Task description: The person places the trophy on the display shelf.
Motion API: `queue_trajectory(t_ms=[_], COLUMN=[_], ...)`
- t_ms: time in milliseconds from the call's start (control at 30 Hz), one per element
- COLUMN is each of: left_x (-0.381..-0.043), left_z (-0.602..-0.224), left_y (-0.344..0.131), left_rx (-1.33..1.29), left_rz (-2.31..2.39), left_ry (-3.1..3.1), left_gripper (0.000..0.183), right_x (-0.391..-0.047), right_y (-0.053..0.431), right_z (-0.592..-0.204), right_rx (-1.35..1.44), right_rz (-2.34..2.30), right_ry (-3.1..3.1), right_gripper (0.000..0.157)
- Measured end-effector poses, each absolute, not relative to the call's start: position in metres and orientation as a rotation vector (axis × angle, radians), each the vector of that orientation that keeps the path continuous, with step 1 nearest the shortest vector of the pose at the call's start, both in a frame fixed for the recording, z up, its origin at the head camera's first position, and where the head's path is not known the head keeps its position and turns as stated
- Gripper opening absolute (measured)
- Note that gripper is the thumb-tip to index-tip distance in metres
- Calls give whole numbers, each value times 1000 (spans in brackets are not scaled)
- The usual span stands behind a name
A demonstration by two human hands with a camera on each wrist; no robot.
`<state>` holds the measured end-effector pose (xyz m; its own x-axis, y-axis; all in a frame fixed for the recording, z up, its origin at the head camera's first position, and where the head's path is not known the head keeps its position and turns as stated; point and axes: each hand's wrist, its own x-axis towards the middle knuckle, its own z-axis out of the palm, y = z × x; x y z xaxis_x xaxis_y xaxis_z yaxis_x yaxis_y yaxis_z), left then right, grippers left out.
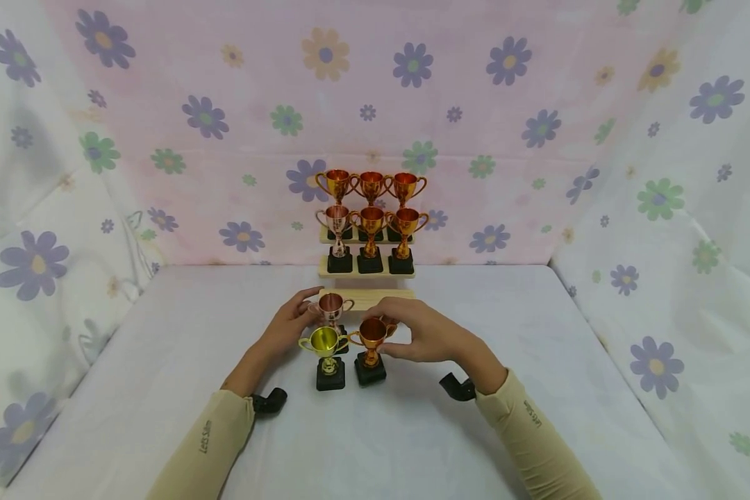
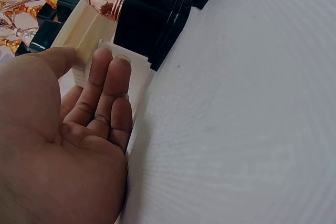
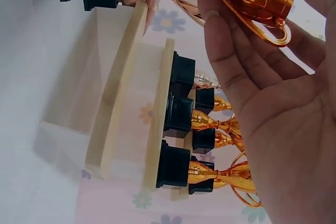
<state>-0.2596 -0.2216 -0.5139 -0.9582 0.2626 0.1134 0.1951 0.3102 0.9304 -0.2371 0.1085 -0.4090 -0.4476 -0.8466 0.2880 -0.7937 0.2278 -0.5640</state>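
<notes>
Nearest, upright on white table (image 1: 131,389): yellow-gold trophy (image 1: 329,361). Just beside, holds orange-gold trophy (image 1: 372,339) in right hand (image 1: 428,330) by upper part, likely for tilt control; glossy, two-handled, black-based, leaning slightly. Behind, has left hand (image 1: 287,325) loose, fingers extended, by rose-gold trophy (image 1: 331,310) and wooden stand (image 1: 367,297), maybe for steadying. Farthest, shows six trophies (image 1: 371,223) in rows of three.

It looked like a small made-up booth, a bit like a toy stage, but the bigger room around it could not be told. Big flowery sheets (image 1: 256,76) stood at the back and on both sides, like three walls, with purple, green and yellow flowers. They had wrinkles, like cloth. A plain white table (image 1: 131,375) lay between them. On it was a little wooden stand (image 1: 365,298) with steps, and shiny cups (image 1: 371,221) stood there in rows.
</notes>
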Motion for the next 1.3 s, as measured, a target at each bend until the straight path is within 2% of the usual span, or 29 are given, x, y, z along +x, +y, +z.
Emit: queue_trajectory(t_ms=[500, 767, 1100, 1300], left_x=[-259, -260, -260, -261], left_z=[-514, -515, -515, -515], left_y=[-222, -222, -223, -224], left_rx=[435, 454, 450, 439], left_rz=[1776, 1803, 1794, 1772], left_ry=[2480, 2457, 2446, 2463], left_gripper=[51, 52, 52, 52], right_x=[-243, -252, -257, -263], right_y=[108, 108, 108, 107], right_z=[-399, -401, -395, -390], right_rx=[-1608, -1669, -1614, -1610], right_rz=[-1049, -1189, -1347, -1332], right_ry=[2459, 2470, 2481, 2536], right_gripper=[51, 51, 54, 51])
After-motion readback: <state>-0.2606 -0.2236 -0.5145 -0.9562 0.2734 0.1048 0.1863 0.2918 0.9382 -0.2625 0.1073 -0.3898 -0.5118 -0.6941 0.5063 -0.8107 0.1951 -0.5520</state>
